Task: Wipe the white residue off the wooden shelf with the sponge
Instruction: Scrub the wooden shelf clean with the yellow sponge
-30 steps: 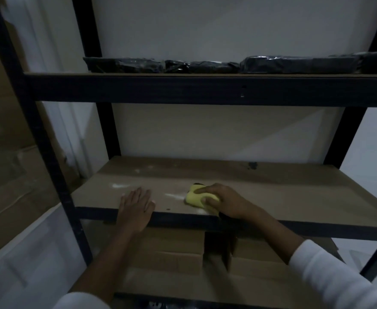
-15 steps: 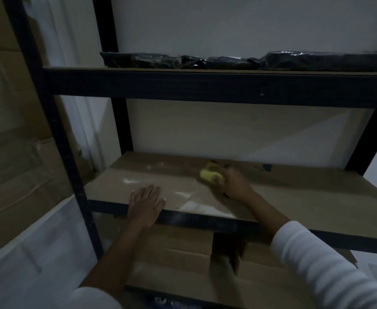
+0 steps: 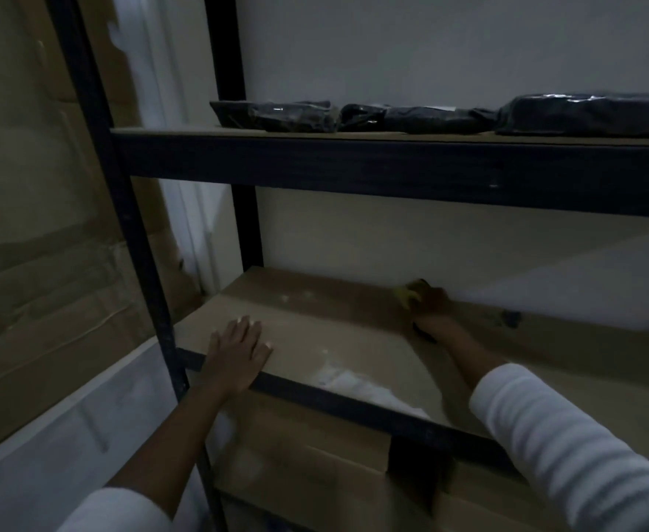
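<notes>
A wooden shelf (image 3: 353, 324) sits in a black metal rack. My right hand (image 3: 428, 301) is far back on it, near the wall, closed around a yellow sponge (image 3: 407, 295) that shows only at its left side. My left hand (image 3: 236, 357) lies flat and open on the shelf's front left edge. A patch of white residue (image 3: 350, 382) spreads along the front edge between my arms. Fainter white specks (image 3: 296, 297) lie at the back left.
The black front rail (image 3: 353, 407) edges the shelf. An upper shelf (image 3: 392, 163) carries dark wrapped packages (image 3: 411, 117). Cardboard boxes (image 3: 315, 462) fill the level below. A black upright post (image 3: 123, 224) stands at left, with large cardboard (image 3: 27, 263) beyond it.
My right hand has pushed the sponge from the front edge back toward the wall. The left hand stayed pressed on the front edge. The view has shifted left and closer.
</notes>
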